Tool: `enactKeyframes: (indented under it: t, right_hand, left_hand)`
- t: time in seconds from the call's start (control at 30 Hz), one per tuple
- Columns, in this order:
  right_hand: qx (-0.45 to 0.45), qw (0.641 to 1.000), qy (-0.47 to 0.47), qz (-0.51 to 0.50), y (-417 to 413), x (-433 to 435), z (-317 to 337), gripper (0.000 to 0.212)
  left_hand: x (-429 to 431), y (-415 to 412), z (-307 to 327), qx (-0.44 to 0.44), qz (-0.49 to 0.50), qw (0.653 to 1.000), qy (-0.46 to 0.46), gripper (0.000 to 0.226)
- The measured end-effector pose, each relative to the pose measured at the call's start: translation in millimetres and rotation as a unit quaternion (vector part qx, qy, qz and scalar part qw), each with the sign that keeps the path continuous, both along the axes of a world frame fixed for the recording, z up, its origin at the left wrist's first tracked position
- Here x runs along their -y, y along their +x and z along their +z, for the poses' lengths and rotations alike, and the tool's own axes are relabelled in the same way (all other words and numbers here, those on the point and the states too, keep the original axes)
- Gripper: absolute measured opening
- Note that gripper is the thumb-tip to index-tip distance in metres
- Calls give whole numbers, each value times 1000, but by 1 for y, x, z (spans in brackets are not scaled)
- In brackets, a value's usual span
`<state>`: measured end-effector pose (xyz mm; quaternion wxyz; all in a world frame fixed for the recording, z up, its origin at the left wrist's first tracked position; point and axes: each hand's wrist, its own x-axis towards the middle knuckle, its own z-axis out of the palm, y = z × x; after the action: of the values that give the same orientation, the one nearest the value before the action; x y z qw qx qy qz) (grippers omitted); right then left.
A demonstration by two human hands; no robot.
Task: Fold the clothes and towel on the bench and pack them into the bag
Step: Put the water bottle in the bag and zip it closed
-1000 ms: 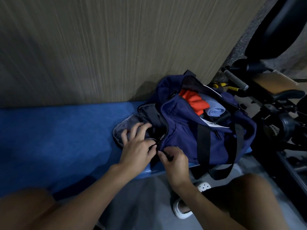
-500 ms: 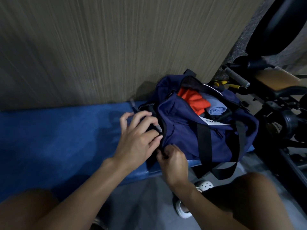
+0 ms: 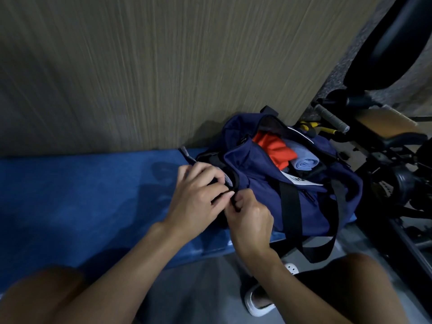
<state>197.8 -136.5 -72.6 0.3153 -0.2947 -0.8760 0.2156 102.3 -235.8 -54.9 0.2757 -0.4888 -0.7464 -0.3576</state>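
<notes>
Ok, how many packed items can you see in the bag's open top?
2. An orange garment lies at the left of the bag opening; a rolled light-blue cloth sits beside it on the right. More may be hidden underneath.

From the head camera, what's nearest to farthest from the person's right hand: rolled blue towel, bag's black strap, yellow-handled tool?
1. Black strap, on the bag front, beside the right hand.
2. Rolled blue towel, inside the open bag.
3. Yellow-handled tool, beyond the bag.
</notes>
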Motion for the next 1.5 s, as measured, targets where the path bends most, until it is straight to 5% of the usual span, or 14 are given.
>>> enactKeyframes:
  t: [0.6, 1.03, 1.5]
  right_hand:
    - [8, 999, -33, 8, 2, -3, 5, 23]
    - [-84, 988, 117, 64, -30, -15, 32, 25]
    - [-61, 987, 124, 88, -26, -21, 33, 14]
  left_hand:
    - [-3, 0, -1, 30, -17, 999, 38, 15]
    - [-8, -24, 6, 174, -70, 973, 130, 25]
    - [-23, -57, 6, 263, -63, 946, 181, 15]
